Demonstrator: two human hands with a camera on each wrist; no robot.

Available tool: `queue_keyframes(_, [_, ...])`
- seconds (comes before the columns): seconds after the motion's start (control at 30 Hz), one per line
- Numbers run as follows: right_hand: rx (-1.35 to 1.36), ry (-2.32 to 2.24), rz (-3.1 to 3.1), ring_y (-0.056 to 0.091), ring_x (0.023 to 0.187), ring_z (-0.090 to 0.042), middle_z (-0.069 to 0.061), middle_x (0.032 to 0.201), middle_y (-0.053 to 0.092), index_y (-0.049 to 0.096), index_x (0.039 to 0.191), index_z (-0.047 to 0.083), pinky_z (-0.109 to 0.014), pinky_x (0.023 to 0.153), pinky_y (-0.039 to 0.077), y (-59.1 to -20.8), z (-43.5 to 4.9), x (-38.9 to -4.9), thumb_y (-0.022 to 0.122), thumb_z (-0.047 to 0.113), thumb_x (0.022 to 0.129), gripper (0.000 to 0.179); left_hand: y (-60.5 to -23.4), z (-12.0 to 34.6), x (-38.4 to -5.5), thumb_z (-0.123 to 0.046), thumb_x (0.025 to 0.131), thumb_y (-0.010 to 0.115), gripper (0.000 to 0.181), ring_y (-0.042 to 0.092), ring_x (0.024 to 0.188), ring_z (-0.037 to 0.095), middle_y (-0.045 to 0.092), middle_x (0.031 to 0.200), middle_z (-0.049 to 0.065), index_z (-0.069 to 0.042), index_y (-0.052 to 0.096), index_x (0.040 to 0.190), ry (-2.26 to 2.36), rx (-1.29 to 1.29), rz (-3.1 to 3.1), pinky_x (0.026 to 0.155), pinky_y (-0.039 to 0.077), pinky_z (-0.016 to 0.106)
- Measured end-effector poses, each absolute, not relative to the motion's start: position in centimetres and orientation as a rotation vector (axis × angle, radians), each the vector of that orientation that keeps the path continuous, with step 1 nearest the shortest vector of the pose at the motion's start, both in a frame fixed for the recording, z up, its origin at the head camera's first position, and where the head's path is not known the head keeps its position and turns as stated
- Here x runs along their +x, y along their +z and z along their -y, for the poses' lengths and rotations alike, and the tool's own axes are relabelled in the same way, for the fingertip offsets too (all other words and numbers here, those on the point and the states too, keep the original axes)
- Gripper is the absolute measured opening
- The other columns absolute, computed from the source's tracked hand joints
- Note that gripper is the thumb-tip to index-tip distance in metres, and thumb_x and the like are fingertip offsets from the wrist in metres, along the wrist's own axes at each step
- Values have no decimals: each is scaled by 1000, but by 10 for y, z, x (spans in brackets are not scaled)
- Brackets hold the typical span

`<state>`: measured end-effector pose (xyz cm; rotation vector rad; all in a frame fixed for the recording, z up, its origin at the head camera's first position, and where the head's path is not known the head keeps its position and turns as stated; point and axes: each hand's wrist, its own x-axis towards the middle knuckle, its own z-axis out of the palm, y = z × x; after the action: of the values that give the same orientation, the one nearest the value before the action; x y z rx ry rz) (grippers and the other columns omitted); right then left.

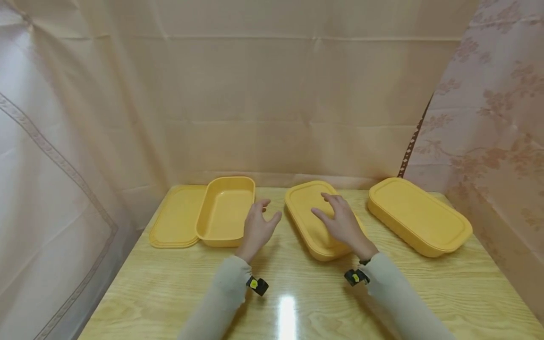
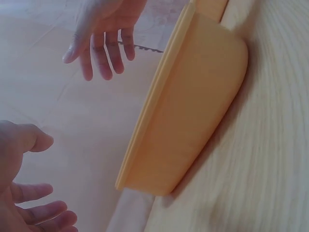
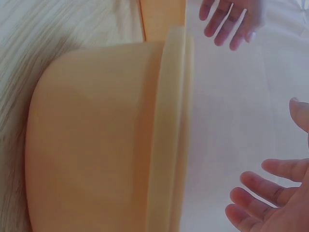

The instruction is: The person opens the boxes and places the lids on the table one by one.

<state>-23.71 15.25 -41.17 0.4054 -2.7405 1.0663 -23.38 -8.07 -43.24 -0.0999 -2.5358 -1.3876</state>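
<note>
On the wood-grained table [image 1: 144, 302]: three yellow boxes and one loose yellow lid, laid out in a loose row toward the far edge.
Middle lidded box [image 1: 312, 231]: stands between the two forearms' reach, lid on, set at a slant, its near end turned right.
Right hand [image 1: 342, 224]: over that lid, thumb and fingers apart, gripping nothing; both wrist views show it raised off the box.
Left hand [image 1: 258, 227]: in the air between the middle box and the open one, palm turned inward, thumb apart from the fingers, nothing held.
Open box [image 1: 225, 212]: left of the left hand, upright, its inside showing.
Loose lid [image 1: 178, 217]: flat at the open box's left; whether its edge runs under the box is hard to tell from here.
Right-hand box [image 1: 420, 217]: lidded, slanted, well apart from the right hand.
Sleeves [image 1: 221, 293]: pale, with a dark strap [image 1: 257, 285] at each wrist.
Backdrop cloth [image 1: 272, 94]: beige, hanging behind the table.
</note>
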Motion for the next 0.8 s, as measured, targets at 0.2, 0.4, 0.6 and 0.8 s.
queue_keyframes(0.2, [372, 1055, 2750, 46, 124, -43, -25, 135, 50, 43, 144, 1, -59, 100, 41, -416, -163, -236, 57, 45, 96, 67, -437, 69, -231, -31, 90, 67, 52, 55, 116, 34, 56, 131, 16, -2, 54, 131, -1427, -80, 2578, 94, 48, 49])
queue_keyframes(0.4, [331, 1039, 2774, 45, 125, -44, -26, 136, 48, 41, 145, 0, -60, 99, 41, -421, -175, -237, 55, 47, 97, 69, -443, 58, -229, -31, 89, 68, 52, 57, 113, 34, 56, 127, 18, -1, 54, 130, -1450, -72, 2607, 92, 49, 48])
queue_keyframes(0.6, [284, 1029, 2809, 44, 126, -45, -27, 137, 46, 39, 146, 0, -61, 101, 40, -427, -186, -239, 53, 51, 97, 72, -455, 50, -230, -34, 89, 69, 57, 58, 111, 33, 55, 126, 18, 0, 53, 132, -1455, -80, 2646, 90, 50, 47])
queue_keyframes(0.8, [237, 1021, 2835, 45, 125, -45, -28, 140, 44, 38, 146, -1, -62, 101, 40, -433, -196, -239, 51, 53, 97, 74, -464, 45, -230, -39, 90, 67, 64, 57, 114, 34, 53, 132, 20, 1, 48, 137, -1536, -60, 2679, 92, 50, 48])
